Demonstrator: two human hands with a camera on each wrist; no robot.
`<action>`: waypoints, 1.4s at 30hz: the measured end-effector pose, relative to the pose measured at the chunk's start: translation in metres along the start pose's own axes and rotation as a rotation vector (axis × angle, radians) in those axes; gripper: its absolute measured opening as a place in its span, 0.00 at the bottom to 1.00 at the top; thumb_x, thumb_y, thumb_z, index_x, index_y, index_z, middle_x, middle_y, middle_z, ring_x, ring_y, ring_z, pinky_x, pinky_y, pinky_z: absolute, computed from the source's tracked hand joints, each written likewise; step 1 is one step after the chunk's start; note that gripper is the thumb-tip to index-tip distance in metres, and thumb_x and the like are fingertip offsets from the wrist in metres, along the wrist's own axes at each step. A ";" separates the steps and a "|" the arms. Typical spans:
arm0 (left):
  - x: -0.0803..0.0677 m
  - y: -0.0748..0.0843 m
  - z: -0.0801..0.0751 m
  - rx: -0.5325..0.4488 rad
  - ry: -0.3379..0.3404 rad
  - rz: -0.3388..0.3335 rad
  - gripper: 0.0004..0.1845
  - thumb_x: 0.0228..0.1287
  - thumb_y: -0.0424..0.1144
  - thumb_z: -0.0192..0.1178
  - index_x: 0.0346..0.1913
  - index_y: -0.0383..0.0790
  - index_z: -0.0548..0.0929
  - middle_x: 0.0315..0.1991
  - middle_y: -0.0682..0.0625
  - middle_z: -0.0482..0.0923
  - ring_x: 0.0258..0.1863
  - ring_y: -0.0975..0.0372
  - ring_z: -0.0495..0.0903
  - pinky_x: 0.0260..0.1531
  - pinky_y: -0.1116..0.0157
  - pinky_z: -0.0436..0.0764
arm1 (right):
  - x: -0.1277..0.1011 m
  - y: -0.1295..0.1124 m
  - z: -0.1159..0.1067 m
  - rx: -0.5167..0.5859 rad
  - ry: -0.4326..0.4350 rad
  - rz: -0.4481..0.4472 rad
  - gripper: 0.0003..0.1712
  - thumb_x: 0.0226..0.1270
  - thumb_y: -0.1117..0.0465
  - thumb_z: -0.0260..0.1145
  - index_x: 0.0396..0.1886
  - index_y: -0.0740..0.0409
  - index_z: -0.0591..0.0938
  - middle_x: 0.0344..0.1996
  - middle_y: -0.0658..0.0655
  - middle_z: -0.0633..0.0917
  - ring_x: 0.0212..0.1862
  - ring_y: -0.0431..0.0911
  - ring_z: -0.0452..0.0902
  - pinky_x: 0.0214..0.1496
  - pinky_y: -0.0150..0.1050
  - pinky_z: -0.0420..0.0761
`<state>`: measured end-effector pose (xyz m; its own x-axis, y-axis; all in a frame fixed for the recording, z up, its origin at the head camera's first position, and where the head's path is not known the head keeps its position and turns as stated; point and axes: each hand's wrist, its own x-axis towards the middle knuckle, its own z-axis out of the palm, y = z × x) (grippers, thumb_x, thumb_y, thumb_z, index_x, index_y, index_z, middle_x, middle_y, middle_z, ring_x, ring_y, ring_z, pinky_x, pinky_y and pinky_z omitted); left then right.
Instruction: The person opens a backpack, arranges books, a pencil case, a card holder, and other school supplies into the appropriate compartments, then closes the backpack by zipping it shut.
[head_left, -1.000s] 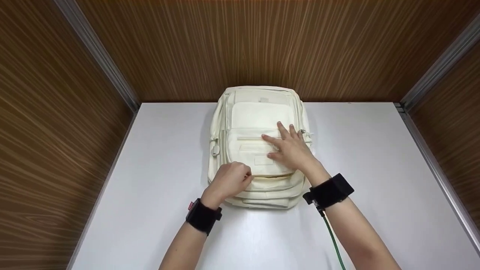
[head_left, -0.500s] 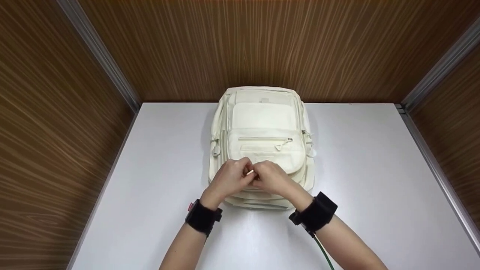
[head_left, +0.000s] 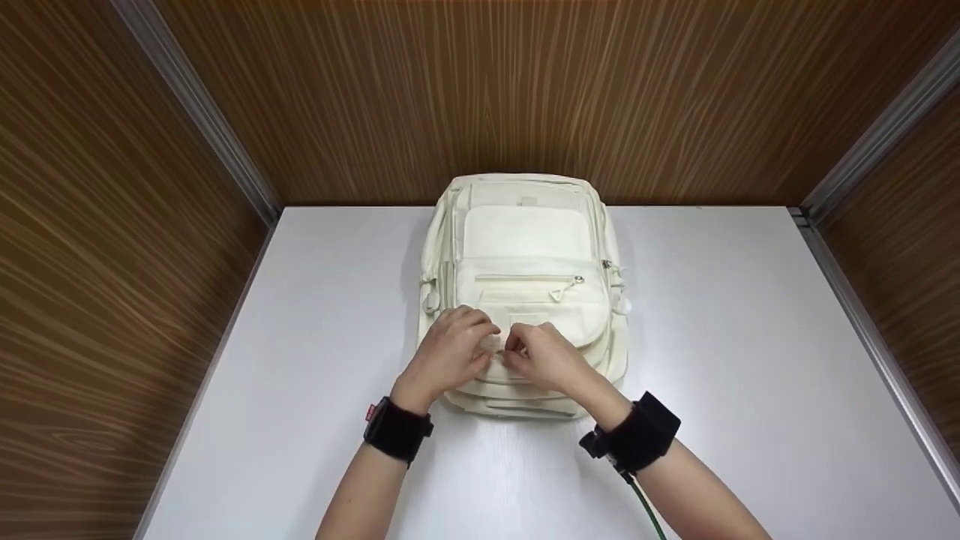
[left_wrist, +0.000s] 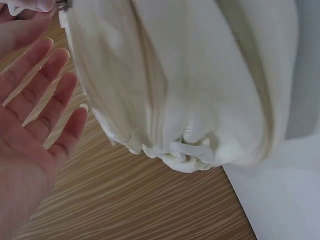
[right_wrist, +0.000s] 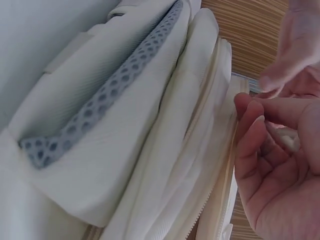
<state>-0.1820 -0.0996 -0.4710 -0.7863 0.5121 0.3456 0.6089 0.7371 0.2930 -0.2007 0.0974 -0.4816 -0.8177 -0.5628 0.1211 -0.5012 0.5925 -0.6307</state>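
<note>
Reaching in from the near edge, two forearms with black wrist bands (head_left: 636, 436) cross a white table (head_left: 750, 360), a green cable trailing from the right band. Left hand (head_left: 450, 352) rests on the near end of a cream backpack (head_left: 529, 247), fingers curled over the fabric in the head view; the left wrist view shows those fingers (left_wrist: 47, 95) fairly straight, with only the thumb tip seeming to press a small white piece at the picture's top edge. Right hand (head_left: 546, 357) sits just beside it, fingertips (right_wrist: 250, 117) pinching a small white bit at the zip line; whether that bit is a zipper pull (head_left: 501, 347) I cannot tell for sure. Backpack lies flat mid-table, front pocket up, far end touching the back wall. Grey mesh padding (right_wrist: 125, 80) shows along its underside. Wood-grain panels (head_left: 480, 90) close in three sides, with metal strips (head_left: 202, 120) at the corners.
</note>
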 end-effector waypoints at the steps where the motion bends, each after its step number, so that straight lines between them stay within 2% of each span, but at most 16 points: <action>1: -0.001 -0.001 0.002 0.025 -0.009 -0.001 0.16 0.52 0.34 0.72 0.46 0.42 0.86 0.42 0.53 0.82 0.47 0.59 0.77 0.53 0.58 0.72 | -0.001 0.000 0.001 0.009 0.007 0.008 0.05 0.60 0.63 0.70 0.27 0.54 0.81 0.23 0.46 0.84 0.23 0.36 0.75 0.28 0.35 0.77; 4: -0.002 -0.003 0.008 0.072 -0.012 0.011 0.12 0.53 0.37 0.73 0.42 0.44 0.88 0.40 0.54 0.81 0.44 0.59 0.76 0.52 0.58 0.70 | -0.003 0.000 0.003 0.032 0.024 0.021 0.06 0.59 0.64 0.70 0.25 0.54 0.81 0.20 0.45 0.82 0.22 0.36 0.75 0.27 0.35 0.78; 8: -0.002 -0.006 0.014 0.087 0.028 0.048 0.04 0.52 0.38 0.73 0.31 0.47 0.89 0.34 0.55 0.79 0.39 0.60 0.74 0.49 0.59 0.70 | -0.006 0.002 0.005 0.047 0.065 0.005 0.08 0.57 0.66 0.69 0.22 0.54 0.80 0.17 0.44 0.80 0.20 0.35 0.72 0.23 0.33 0.74; 10: -0.002 -0.006 0.015 0.089 0.046 0.062 0.03 0.51 0.38 0.73 0.29 0.46 0.89 0.33 0.55 0.78 0.37 0.60 0.74 0.48 0.59 0.69 | -0.008 0.004 0.006 0.052 0.093 -0.008 0.09 0.56 0.67 0.69 0.20 0.53 0.80 0.16 0.43 0.79 0.19 0.35 0.70 0.21 0.33 0.73; 13: -0.003 -0.007 0.017 0.093 0.060 0.073 0.02 0.52 0.38 0.73 0.29 0.45 0.89 0.33 0.54 0.78 0.37 0.60 0.74 0.49 0.58 0.69 | -0.013 0.009 0.004 0.063 0.127 -0.006 0.10 0.54 0.68 0.69 0.18 0.53 0.79 0.15 0.43 0.78 0.18 0.35 0.70 0.21 0.32 0.71; 20: -0.004 -0.008 0.017 0.117 0.062 0.082 0.02 0.54 0.37 0.72 0.28 0.46 0.89 0.33 0.53 0.78 0.38 0.58 0.75 0.49 0.57 0.70 | -0.031 0.024 -0.004 0.064 0.169 0.068 0.10 0.51 0.71 0.68 0.18 0.54 0.79 0.15 0.44 0.78 0.18 0.36 0.69 0.20 0.32 0.70; 28: -0.004 -0.008 0.016 0.097 0.088 0.082 0.04 0.56 0.34 0.70 0.26 0.45 0.89 0.31 0.53 0.78 0.37 0.58 0.76 0.48 0.57 0.71 | -0.052 0.050 -0.020 -0.039 0.265 0.133 0.12 0.47 0.72 0.68 0.16 0.54 0.77 0.13 0.44 0.74 0.18 0.38 0.67 0.20 0.34 0.66; 32: -0.004 -0.007 0.017 0.095 0.090 0.063 0.04 0.55 0.34 0.71 0.25 0.46 0.89 0.33 0.53 0.78 0.40 0.57 0.76 0.54 0.54 0.68 | -0.060 0.063 -0.028 -0.080 0.303 0.150 0.12 0.47 0.72 0.68 0.16 0.53 0.77 0.13 0.45 0.75 0.18 0.39 0.67 0.20 0.35 0.66; 36: -0.004 -0.006 0.018 0.096 0.093 0.032 0.05 0.54 0.34 0.71 0.24 0.47 0.89 0.37 0.52 0.78 0.47 0.56 0.74 0.61 0.45 0.62 | -0.065 0.075 -0.034 -0.113 0.354 0.151 0.11 0.48 0.74 0.67 0.18 0.54 0.78 0.15 0.47 0.78 0.19 0.40 0.69 0.21 0.36 0.69; 39: -0.004 -0.005 0.019 0.091 0.095 0.017 0.05 0.54 0.33 0.71 0.24 0.46 0.88 0.39 0.51 0.78 0.51 0.55 0.73 0.62 0.39 0.60 | -0.067 0.082 -0.036 -0.157 0.394 0.146 0.11 0.49 0.74 0.68 0.20 0.55 0.78 0.17 0.49 0.80 0.19 0.41 0.71 0.21 0.37 0.71; 42: -0.005 -0.004 0.019 0.095 0.097 0.008 0.06 0.54 0.33 0.70 0.24 0.46 0.87 0.43 0.51 0.78 0.54 0.54 0.73 0.63 0.39 0.60 | -0.068 0.088 -0.037 -0.191 0.424 0.136 0.07 0.51 0.73 0.69 0.23 0.59 0.81 0.19 0.53 0.84 0.21 0.44 0.77 0.23 0.40 0.76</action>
<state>-0.1831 -0.0966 -0.4910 -0.7646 0.4765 0.4339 0.5990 0.7738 0.2058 -0.1999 0.2088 -0.5171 -0.9030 -0.2115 0.3740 -0.3919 0.7623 -0.5151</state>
